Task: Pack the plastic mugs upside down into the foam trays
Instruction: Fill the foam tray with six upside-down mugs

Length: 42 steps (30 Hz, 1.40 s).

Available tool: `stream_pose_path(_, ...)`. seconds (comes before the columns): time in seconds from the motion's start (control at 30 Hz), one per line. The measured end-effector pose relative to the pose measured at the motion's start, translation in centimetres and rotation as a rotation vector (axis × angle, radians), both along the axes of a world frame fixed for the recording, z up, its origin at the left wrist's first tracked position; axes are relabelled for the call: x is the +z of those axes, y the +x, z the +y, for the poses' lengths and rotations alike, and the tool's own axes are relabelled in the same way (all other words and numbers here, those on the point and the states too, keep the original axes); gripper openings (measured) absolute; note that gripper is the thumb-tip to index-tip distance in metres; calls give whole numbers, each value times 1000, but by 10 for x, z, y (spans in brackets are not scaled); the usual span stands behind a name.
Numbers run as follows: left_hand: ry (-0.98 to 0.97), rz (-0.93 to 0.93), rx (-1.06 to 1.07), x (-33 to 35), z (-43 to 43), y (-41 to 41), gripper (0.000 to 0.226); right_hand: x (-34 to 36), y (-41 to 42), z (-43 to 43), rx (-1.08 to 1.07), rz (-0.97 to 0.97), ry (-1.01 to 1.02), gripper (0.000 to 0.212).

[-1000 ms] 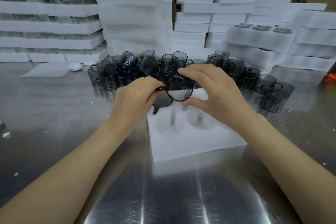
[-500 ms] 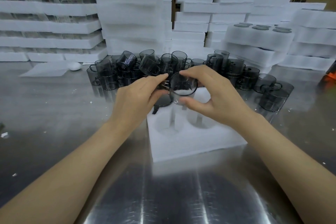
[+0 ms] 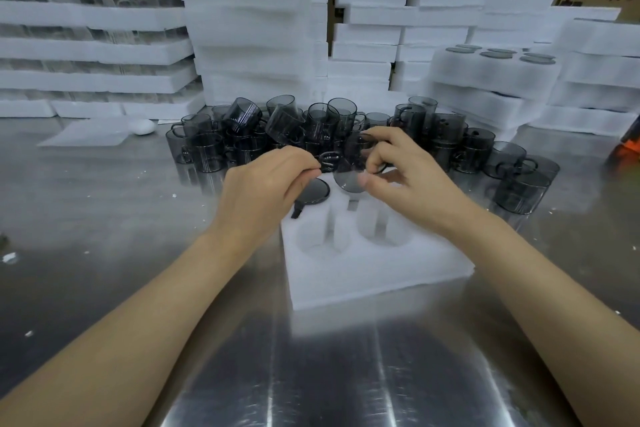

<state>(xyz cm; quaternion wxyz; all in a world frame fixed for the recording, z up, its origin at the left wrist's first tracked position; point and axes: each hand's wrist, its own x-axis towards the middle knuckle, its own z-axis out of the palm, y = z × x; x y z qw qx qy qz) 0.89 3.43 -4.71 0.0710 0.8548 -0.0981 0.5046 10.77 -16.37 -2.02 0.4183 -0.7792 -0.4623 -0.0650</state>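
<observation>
The left hand (image 3: 266,184) pinched the handle of a mug (image 3: 348,177), the right hand (image 3: 401,173) gripped its body above the tray (image 3: 381,276); tilted so, it might catch the pocket's edge.

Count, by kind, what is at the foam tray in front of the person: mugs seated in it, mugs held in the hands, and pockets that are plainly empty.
Seated mug, upside down in the foam tray: 1
Held mug, gripped by left hand and right hand: 1
Empty pockets in plain view: 2
Total: 4
</observation>
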Motion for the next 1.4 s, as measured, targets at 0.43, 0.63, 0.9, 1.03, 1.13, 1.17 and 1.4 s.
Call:
stream_pose_path(0.43, -32, 31, 5, 1, -1, -2, 13, 3, 1, 0, 71, 62, -55, 24)
stream_pose_path(0.63, -54, 47, 23, -1, 0, -1, 13, 2, 0, -1, 77, 81, -9, 17)
stream_pose_path(0.9, -69, 55, 25, -2, -1, 0, 11, 2, -2, -3, 88, -155, -202, 45)
stream_pose_path(1.03, -77, 59, 23, -1, -2, -1, 11, 3, 3, -5, 74, -95, -559, 55)
stream_pose_path(1.13, -97, 68, 28, -2, -3, -1, 9, 5, 5, -6, 75, -147, -824, 75)
stream_pose_path(1.17, -102, 75, 33, -2, -3, -1, 9, 6, 5, -6, 73, -154, -847, 82)
stream_pose_path(1.4, -131, 112, 24, -2, -3, -3, 8, 7, 13, -13, -32, 183, -253, 53)
